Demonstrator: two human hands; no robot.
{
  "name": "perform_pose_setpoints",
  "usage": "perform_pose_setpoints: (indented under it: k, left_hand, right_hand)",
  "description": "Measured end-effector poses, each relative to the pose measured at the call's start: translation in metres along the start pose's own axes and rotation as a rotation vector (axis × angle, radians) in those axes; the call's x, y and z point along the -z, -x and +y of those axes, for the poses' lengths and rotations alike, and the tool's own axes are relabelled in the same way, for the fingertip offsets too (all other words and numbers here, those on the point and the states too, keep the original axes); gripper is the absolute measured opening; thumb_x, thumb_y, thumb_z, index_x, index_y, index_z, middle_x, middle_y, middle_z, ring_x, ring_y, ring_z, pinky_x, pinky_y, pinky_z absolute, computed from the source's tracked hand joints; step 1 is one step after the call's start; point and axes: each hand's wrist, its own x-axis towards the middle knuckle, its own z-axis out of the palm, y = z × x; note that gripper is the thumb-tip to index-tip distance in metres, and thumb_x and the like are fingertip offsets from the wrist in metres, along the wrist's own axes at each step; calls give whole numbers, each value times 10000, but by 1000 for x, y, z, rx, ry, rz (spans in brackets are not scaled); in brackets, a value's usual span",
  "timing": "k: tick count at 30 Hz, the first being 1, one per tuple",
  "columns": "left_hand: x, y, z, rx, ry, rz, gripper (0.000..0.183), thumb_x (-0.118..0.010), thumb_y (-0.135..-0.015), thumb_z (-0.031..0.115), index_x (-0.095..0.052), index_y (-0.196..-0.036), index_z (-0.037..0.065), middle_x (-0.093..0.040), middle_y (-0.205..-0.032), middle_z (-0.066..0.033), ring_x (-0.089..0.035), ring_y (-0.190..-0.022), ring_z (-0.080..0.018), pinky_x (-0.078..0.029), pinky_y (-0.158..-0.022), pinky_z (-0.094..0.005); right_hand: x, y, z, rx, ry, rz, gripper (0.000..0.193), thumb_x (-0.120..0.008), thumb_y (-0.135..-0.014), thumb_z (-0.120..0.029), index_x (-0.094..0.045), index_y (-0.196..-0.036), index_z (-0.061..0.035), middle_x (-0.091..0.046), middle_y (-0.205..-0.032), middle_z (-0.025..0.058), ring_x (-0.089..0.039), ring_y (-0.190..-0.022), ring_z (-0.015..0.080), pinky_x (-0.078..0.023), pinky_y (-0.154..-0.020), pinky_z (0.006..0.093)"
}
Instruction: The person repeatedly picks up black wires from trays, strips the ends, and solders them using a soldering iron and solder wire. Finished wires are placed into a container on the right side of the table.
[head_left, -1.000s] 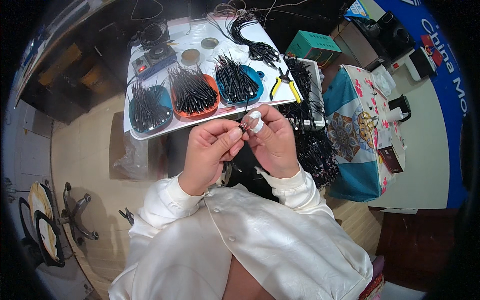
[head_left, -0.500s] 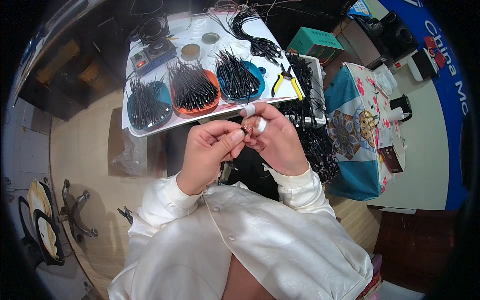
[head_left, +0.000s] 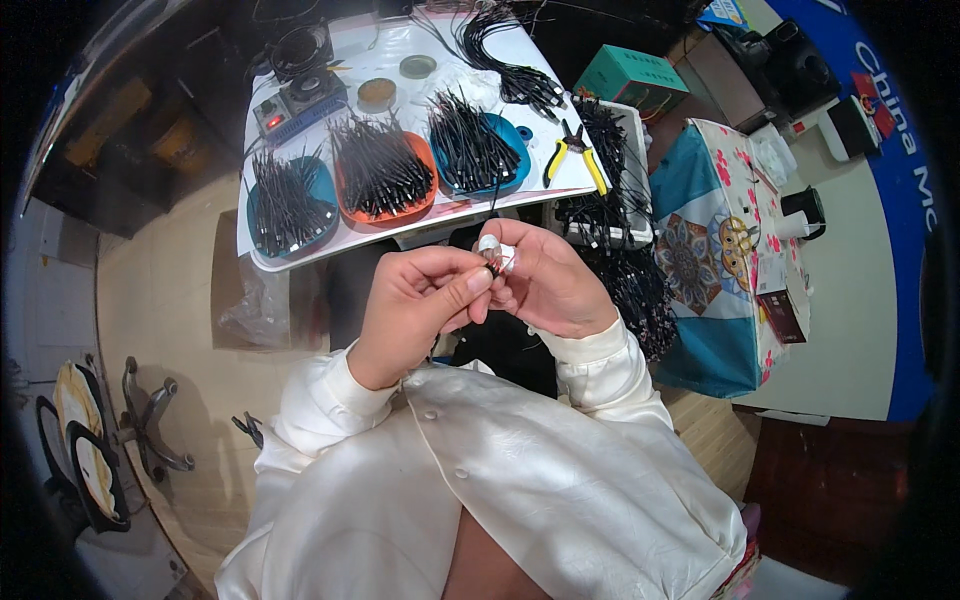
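Note:
Just in front of the table edge, my two hands meet over a thin black cable (head_left: 492, 270) with fine reddish wires at its end. My left hand (head_left: 410, 305) is closed, its thumb and index finger pinching the cable. White wraps cover the thumb and a fingertip of my right hand (head_left: 565, 285), which closes round the wire end from the other side. Its lower fingers curl close to the left fingertips. The rest of the cable is mostly hidden by the hands.
On the white table (head_left: 350, 247) stand a blue bowl (head_left: 328, 225), an orange bowl (head_left: 432, 203) and another blue bowl (head_left: 520, 178), all full of black cables. Yellow-handled pliers (head_left: 590, 165), a control box (head_left: 310, 95) and round tins are there too. A white crate (head_left: 640, 165) holds more cables.
My right hand's wrapped thumb and fingertip have come together and down onto the wire end. The left hand keeps its pinch, almost unmoved.

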Motion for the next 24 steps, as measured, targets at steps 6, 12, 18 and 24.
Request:
perform_pose_setpoints:
  k: [6, 12, 18, 24]
  left_hand:
    - [-1, -2, -8, 34, 72, 78, 154, -588, -928, 50, -657, -967, -82, -663, -761, -121, -434, -497, -35, -281, -433, -163]
    - [11, -1, -10, 62, -17, 127, 141, -609, -918, 55, -668, -958, -67, -641, -710, -76, -426, -502, -29, -275, -436, -166]
    - [18, 6, -11, 160, -120, 98, 109, -623, -917, 60, -674, -940, -34, -626, -690, -47, -445, -541, -17, -301, -466, -170]
    - [22, 25, -15, 279, -114, 70, 115, -649, -899, 71, -685, -924, -35, -610, -672, -31, -432, -535, -21, -288, -466, -177]
  right_hand:
    - [6, -5, 17, 13, -107, -33, 264, -608, -932, -204, -504, -1112, -41, -600, -930, 23, -589, -741, 99, -467, -680, 206]
    - [14, -6, 36, 111, 47, 219, 220, -523, -991, -253, -505, -1087, -56, -576, -885, 23, -545, -742, 99, -423, -650, 209]
    - [7, 3, 24, 376, 1011, 287, 303, -525, -986, -303, -555, -843, -37, -491, -689, 15, -435, -625, 81, -343, -550, 221]
    - [-1, 12, 44, 593, 1396, 225, 162, -619, -888, -103, -551, -782, -1, -472, -644, 91, -454, -542, 230, -362, -505, 319]
